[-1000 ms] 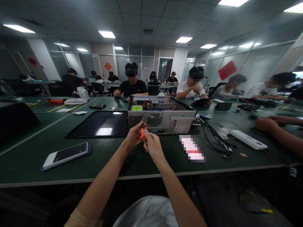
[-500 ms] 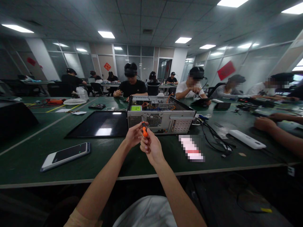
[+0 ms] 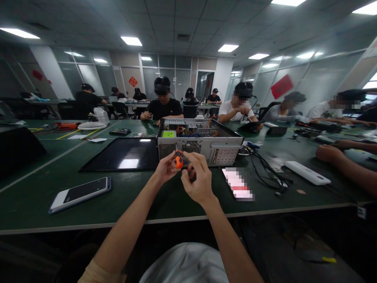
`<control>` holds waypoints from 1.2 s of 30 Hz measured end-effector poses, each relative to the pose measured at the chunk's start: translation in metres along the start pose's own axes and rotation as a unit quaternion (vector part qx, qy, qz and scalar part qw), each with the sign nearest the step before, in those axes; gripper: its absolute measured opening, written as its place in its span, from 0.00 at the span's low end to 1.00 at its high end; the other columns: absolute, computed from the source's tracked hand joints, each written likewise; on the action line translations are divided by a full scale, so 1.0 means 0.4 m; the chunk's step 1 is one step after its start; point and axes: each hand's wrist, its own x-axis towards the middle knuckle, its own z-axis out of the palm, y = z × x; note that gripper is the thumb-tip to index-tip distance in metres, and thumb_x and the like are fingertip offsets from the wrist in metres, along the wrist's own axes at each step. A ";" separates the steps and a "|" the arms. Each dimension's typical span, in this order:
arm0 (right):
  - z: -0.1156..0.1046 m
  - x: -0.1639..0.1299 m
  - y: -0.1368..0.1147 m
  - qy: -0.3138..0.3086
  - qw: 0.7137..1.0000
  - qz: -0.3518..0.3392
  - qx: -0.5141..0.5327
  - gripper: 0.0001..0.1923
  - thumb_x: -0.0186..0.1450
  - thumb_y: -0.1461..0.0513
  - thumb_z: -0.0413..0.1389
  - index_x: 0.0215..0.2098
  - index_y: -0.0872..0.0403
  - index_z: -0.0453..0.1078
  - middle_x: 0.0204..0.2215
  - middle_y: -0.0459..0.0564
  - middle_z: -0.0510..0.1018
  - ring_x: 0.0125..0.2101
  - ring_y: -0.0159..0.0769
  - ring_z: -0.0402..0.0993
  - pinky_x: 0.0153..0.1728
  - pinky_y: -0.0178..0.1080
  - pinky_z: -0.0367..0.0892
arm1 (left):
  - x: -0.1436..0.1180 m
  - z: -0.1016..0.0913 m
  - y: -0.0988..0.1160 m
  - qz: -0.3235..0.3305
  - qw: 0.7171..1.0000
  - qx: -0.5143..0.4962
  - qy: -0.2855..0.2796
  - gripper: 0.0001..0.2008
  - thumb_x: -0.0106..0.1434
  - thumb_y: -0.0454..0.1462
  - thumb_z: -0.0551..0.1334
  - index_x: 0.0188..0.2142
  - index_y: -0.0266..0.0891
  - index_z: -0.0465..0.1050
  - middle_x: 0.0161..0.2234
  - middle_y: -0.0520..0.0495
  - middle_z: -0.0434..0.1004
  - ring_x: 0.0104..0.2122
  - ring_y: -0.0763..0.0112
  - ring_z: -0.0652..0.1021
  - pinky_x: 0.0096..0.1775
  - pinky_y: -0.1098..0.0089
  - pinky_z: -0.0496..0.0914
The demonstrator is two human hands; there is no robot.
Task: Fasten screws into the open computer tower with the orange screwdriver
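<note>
An orange and black screwdriver point(image 3: 179, 160) points away from me at the rear panel of an opened computer case point(image 3: 226, 146). The fingers of my left hand point(image 3: 165, 168) are closed around the front of the screwdriver. My right hand point(image 3: 198, 177) is just right of the handle, its thumb and index finger apart and the palm off the handle. Whether its index fingertip touches the screwdriver I cannot tell. Wires and a bright green label point(image 3: 169, 134) show inside the case, which lies on its side. The screwdriver's tip is hard to make out against the panel.
A glossy black side panel point(image 3: 118, 155) lies left of the case. Nearer me rests a white and black handheld device point(image 3: 81, 195). To the right are a blurred-out phone point(image 3: 238, 184), black cables point(image 3: 269, 173) and a white power bank point(image 3: 307, 173). A neighbour's hands point(image 3: 331, 155) are farther right.
My right hand has loosened from the screwdriver handle and its fingers have spread to the right. My left hand stays at the front of the screwdriver.
</note>
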 end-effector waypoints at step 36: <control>0.072 0.057 0.105 -0.069 0.988 -0.125 -0.053 0.13 0.64 0.49 0.61 0.35 0.49 0.72 0.38 0.52 0.80 0.37 0.38 0.76 0.37 0.37 0.68 | 0.016 -0.033 0.003 0.076 0.989 0.121 0.033 0.16 0.64 0.46 0.62 0.29 0.35 0.74 0.19 0.53 0.69 0.16 0.79 0.69 0.18 0.79 0.63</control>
